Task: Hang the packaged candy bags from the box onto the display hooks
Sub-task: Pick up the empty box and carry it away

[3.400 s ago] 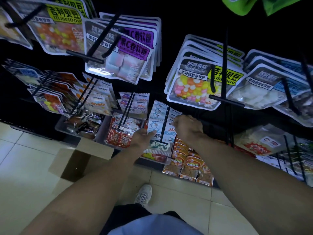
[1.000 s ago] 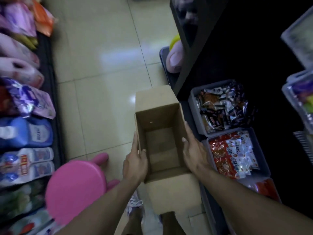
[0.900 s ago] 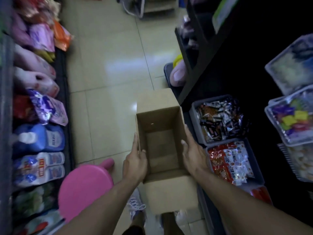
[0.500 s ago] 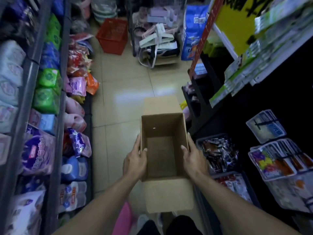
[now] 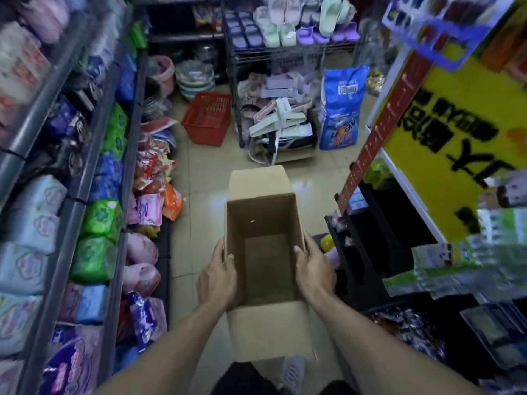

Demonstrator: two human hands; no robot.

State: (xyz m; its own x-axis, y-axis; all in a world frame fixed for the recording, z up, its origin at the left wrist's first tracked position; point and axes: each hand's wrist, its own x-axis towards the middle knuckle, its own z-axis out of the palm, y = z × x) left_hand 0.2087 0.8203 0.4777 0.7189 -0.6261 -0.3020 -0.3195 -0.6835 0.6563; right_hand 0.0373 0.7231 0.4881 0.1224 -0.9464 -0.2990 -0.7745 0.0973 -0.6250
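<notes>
Gripping the open brown cardboard box (image 5: 265,252) by its side walls, left hand (image 5: 218,277) and right hand (image 5: 313,270) curl thumbs inside.

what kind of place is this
Most likely a small general store aisle: shelves packed with packaged goods on the left, a red shopping basket on the floor ahead, and a yellow sign on the right.

Box (image 5: 263,332): plain brown cardboard. Basket (image 5: 207,118): red, lattice walls. Sack (image 5: 342,106): blue, white lettering. Sign (image 5: 445,143): yellow, black characters. Floor (image 5: 199,172): beige tiles.
</notes>
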